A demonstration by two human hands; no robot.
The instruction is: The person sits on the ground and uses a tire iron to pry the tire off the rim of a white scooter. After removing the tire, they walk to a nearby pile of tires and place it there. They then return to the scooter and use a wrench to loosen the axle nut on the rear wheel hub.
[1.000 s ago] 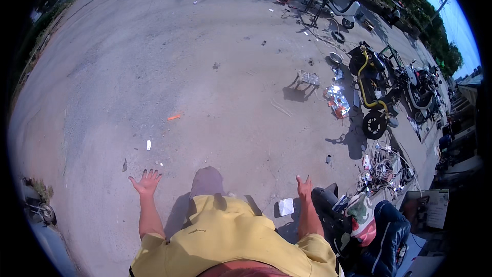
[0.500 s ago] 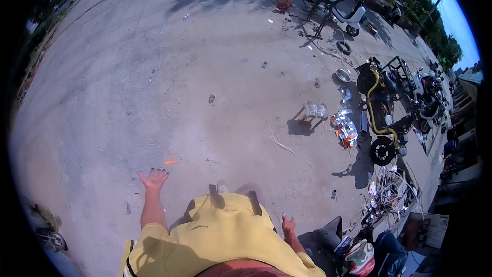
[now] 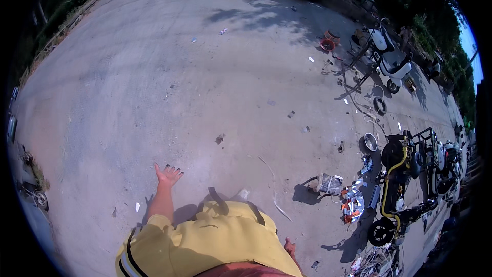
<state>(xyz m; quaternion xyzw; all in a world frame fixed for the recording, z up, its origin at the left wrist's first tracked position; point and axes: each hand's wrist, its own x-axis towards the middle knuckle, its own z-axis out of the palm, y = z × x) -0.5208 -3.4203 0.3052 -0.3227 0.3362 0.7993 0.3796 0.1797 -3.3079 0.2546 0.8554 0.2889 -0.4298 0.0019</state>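
Observation:
My left hand [image 3: 168,175] is stretched out over the bare ground with its fingers spread, holding nothing. Low on the right side of my body, my right hand [image 3: 290,246] shows only in part. Its thumb stands up, apart from the rest, and I see nothing held in it. A yellow garment [image 3: 225,236] with dark straps covers my front, and one pale shoe tip [image 3: 243,194] shows past it. A thin pale strip [image 3: 274,184] lies on the ground ahead of my right hand.
To the right stand a low stool [image 3: 329,183] with a wrapped seat, a heap of shiny scraps [image 3: 352,202] and a yellow-framed scooter [image 3: 397,195]. Tangled cables [image 3: 376,262] lie nearer. Beyond are a metal basin [image 3: 370,142], a tyre [image 3: 380,105] and a white scooter [image 3: 393,64].
The view has swung, so the scooters, stool and scraps sit lower and farther right. The orange piece near my left hand and the bags at lower right have left the view.

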